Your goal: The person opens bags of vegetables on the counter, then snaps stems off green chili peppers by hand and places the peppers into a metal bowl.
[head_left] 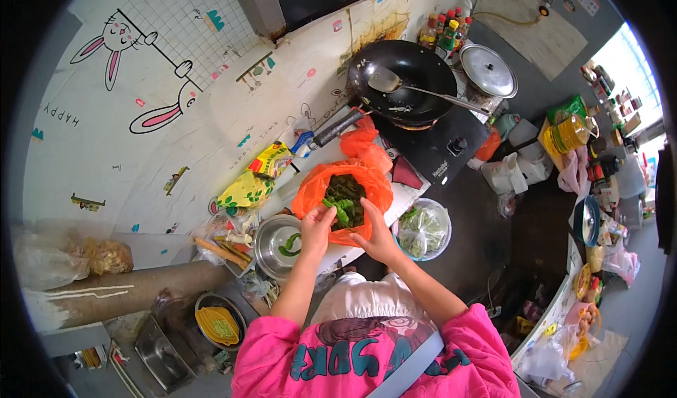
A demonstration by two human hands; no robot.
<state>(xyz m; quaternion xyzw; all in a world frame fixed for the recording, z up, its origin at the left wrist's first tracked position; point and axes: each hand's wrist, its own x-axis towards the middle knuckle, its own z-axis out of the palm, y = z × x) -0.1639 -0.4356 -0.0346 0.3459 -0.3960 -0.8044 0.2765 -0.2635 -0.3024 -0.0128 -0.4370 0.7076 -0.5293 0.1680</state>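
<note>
A person in a pink shirt (282, 359) is standing before a narrow surface (333, 255) along a decorated wall. A black cooker (443, 151) is sitting at the far end, carrying a black wok (405, 59) whose long handle is pointing back toward the person. An orange plastic bag (308, 186) is gaping at the near part of the surface, and dark green contents are filling its mouth. Just right of it, a round basin (446, 237) is holding greens in a clear plastic bag (423, 232). A metal bowl (265, 241) is standing left of the orange bag, and a lidded pot (488, 70) is standing beside the wok. A metal spatula (386, 81) is lying across the wok.

The left hand (317, 227) is pinching bright green peppers (342, 210) over the bag's opening. The right hand (377, 234) is resting against the bag's right side with thumb and fingers apart; whether it is gripping the plastic, one cannot tell. Smallest, a few curved green pods (290, 245) are lying inside the metal bowl.
</note>
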